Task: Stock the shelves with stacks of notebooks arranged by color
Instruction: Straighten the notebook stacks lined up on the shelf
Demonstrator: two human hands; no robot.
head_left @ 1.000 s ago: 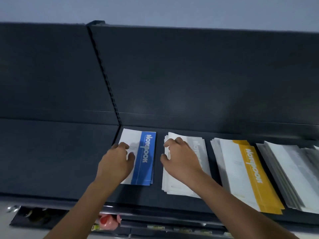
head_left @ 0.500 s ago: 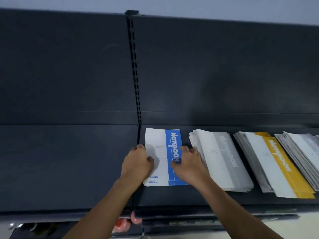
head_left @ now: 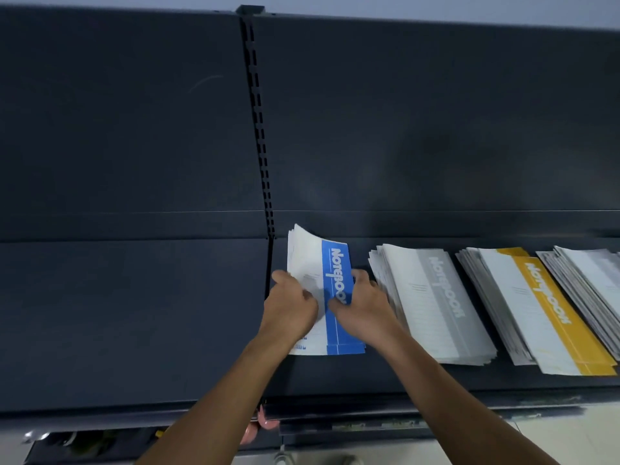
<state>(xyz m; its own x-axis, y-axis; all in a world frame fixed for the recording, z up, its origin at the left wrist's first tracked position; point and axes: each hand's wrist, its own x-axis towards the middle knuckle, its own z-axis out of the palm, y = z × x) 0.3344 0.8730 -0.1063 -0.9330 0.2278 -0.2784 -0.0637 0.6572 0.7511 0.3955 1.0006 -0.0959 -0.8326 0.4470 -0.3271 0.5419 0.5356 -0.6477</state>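
Observation:
A small stack of blue-and-white notebooks [head_left: 330,260] lies at the left end of the dark shelf [head_left: 335,377], its far end lifted off the board. My left hand [head_left: 290,305] grips its left edge and my right hand [head_left: 364,305] grips its right edge. To the right lie a grey-striped stack [head_left: 436,303], a yellow-striped stack [head_left: 543,313] and another grey stack [head_left: 590,280] cut by the frame edge.
A slotted upright [head_left: 260,129] divides the dark back panel; the shelf section [head_left: 134,313] left of it is bare. Below the shelf's front lip a pink object [head_left: 255,427] and a lower shelf show. Pale floor [head_left: 570,431] at lower right.
My right hand left the grey stack and joined the left on the blue stack. Both hands now grip its sides and its far end has lifted. The view panned left.

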